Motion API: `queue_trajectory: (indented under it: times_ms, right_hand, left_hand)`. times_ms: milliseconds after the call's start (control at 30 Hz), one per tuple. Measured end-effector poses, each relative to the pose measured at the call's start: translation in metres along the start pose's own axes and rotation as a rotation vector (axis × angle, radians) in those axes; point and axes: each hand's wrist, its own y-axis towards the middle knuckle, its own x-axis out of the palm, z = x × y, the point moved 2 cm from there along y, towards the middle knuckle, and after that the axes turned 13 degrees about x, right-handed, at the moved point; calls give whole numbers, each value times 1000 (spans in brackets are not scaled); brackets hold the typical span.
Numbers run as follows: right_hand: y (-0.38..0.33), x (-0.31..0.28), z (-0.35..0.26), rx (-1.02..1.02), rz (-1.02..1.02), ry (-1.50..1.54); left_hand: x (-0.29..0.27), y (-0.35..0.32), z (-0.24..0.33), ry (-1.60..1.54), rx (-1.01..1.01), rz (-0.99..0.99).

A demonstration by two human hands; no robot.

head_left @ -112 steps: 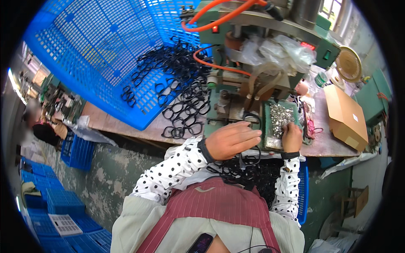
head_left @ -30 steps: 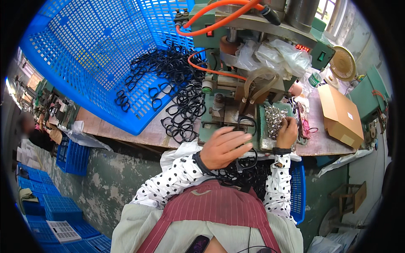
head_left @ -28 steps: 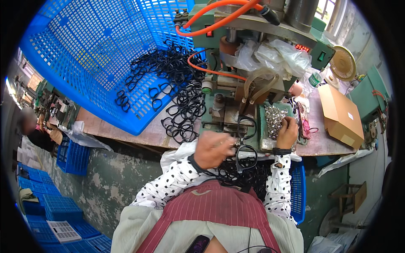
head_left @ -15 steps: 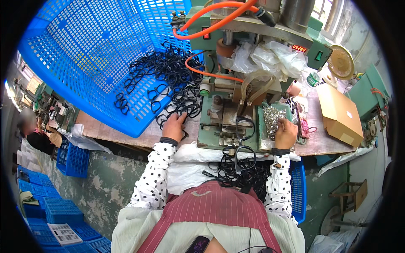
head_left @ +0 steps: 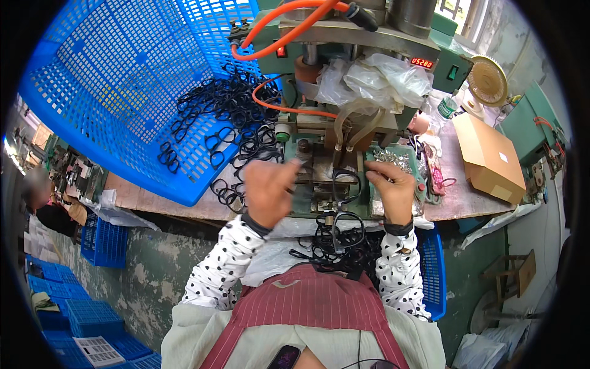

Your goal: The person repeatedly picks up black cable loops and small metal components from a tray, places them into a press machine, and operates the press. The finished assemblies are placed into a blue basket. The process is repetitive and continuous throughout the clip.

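A black eyeglass frame [head_left: 349, 229] stands end-on in the fixture of a green press machine [head_left: 302, 195], one rim up in the fixture and the other hanging over its front edge. To its left, my left hand [head_left: 268, 192] is raised over the table and smeared by motion, so its fingers do not read clearly. On the right, my right hand [head_left: 396, 190] is beside the fixture with thumb and fingertips pinched together; whatever they hold is too small to make out. Just behind it lies a green tray of small shiny metal pieces [head_left: 393, 158].
A big blue basket [head_left: 123, 163] lies tipped on the left, black eyeglass frames [head_left: 230, 95] spilling onto the table [head_left: 147, 198]. More frames [head_left: 344, 249] pile up below the press. An orange hose [head_left: 289, 49] arches overhead. A cardboard box [head_left: 488, 158] and a fan [head_left: 487, 80] stand right.
My left hand has left the loose eyeglass frames and moved right toward the press. My right hand has come away from the metal pieces, leftward to the fixture. The view has shifted slightly.
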Motion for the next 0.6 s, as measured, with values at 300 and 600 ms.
queue_trajectory:
  times_ms: [300, 600]
  right_hand:
    - [1, 30, -10, 199, -46, 105]
    - [10, 45, -21, 134, 30, 83]
  left_hand:
    - [31, 26, 48, -485, 166, -63]
    - [24, 17, 52, -487, 337, -96]
